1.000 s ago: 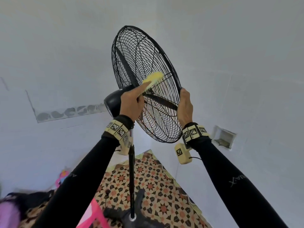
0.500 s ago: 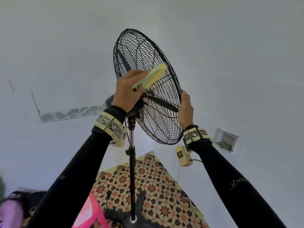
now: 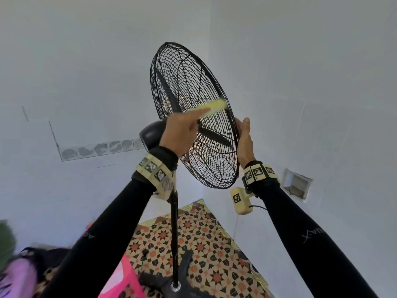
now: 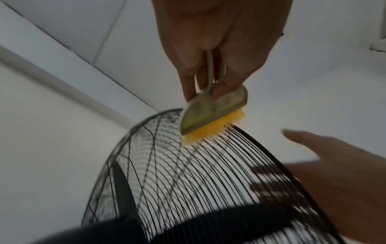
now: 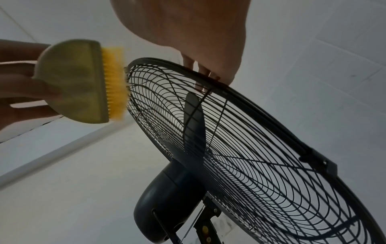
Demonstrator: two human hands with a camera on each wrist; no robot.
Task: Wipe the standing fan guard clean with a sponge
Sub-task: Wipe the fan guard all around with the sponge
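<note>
A black wire fan guard point(image 3: 182, 67) tops a standing fan, tilted and seen from behind, with the dark motor housing point(image 3: 151, 134) at its back. My left hand point(image 3: 182, 130) pinches a scrubber point(image 3: 214, 105) with a pale green back and yellow bristles. The scrubber point(image 4: 215, 112) presses bristles-first on the rear guard wires point(image 4: 188, 173) near the rim. In the right wrist view the scrubber point(image 5: 83, 82) meets the guard's edge point(image 5: 261, 165). My right hand point(image 3: 243, 138) grips the guard's right rim, fingers curled over it point(image 5: 205, 72).
The fan's pole point(image 3: 174, 233) runs down to a dark base point(image 3: 187, 261) on a patterned floor mat point(image 3: 204, 244). A pink object point(image 3: 120, 282) and dark bundles lie at bottom left. White walls meet in a corner behind; a small recess point(image 3: 297, 186) is in the right wall.
My left hand lifted, then came down again, sweeping the scrubber across the rear guard toward the right rim. The right hand has stayed on the rim.
</note>
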